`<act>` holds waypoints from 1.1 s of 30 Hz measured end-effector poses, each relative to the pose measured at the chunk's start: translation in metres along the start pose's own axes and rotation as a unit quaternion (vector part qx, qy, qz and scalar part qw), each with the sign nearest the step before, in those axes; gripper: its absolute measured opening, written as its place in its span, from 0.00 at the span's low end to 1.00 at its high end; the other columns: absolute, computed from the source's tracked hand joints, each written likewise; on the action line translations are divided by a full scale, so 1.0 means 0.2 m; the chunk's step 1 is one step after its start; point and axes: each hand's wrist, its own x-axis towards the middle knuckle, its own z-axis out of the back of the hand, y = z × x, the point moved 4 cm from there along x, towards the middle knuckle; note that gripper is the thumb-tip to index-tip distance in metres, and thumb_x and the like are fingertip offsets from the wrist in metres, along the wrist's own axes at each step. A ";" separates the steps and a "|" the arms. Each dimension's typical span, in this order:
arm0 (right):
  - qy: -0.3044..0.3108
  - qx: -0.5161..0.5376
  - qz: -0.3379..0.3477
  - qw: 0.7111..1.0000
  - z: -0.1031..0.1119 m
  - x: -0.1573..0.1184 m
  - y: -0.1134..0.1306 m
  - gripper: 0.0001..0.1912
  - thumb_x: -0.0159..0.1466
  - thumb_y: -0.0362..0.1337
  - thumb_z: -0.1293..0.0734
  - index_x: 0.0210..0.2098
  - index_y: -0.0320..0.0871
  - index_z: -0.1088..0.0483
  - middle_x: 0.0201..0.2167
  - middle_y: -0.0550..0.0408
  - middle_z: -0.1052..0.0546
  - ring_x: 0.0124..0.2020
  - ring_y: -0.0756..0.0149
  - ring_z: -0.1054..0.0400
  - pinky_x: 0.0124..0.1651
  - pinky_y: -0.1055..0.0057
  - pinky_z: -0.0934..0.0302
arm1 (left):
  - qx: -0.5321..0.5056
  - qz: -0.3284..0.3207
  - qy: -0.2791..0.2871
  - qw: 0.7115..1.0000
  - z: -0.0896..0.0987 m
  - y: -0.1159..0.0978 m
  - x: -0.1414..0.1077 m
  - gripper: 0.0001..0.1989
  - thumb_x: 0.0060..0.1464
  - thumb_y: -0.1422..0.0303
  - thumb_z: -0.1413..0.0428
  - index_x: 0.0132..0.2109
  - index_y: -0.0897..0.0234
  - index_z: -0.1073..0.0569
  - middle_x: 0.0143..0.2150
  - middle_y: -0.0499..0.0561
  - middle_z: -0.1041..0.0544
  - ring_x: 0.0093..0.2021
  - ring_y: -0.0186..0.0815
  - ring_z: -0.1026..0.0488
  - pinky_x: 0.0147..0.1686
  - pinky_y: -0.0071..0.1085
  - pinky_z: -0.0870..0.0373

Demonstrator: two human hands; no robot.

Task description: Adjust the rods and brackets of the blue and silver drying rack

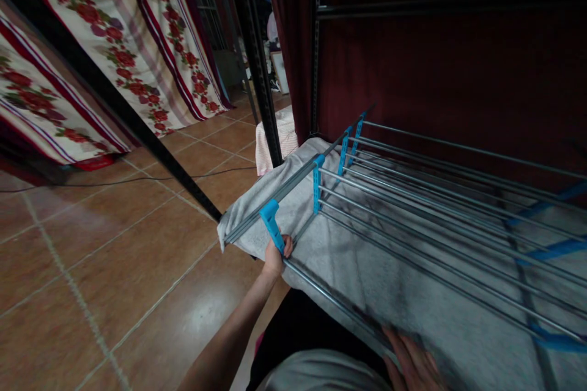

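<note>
A metal drying rack with grey rods [431,208] and blue plastic brackets [316,183] lies on a grey cloth [367,256]. My left hand [277,255] is closed around the lower end of the blue corner bracket [270,220], where the front rod [328,290] meets it. Close to the near end of that rod, my right hand [413,360] lies with fingers stretched out, somewhat blurred and partly cut off by the bottom edge. Whether it presses on the rod I cannot tell.
Black slotted metal posts [259,55] rise beside the cloth-covered surface. A dark red curtain [435,73] hangs behind it. Left are a flowered curtain [132,43] and brown floor tiles [151,293], crossed by a thin black cable [137,179]. Light striped fabric [275,140] hangs beyond the post.
</note>
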 end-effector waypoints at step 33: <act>0.399 0.186 -0.057 0.896 -0.61 1.07 0.65 0.26 0.71 0.30 0.50 0.66 0.46 0.40 0.55 0.47 0.23 0.52 0.60 0.26 0.48 0.67 0.36 | -0.077 0.028 -0.027 0.996 0.00 -0.01 -0.01 0.25 0.60 0.54 0.48 0.18 0.59 0.40 0.15 0.46 0.41 0.21 0.32 0.42 0.29 0.33 0.41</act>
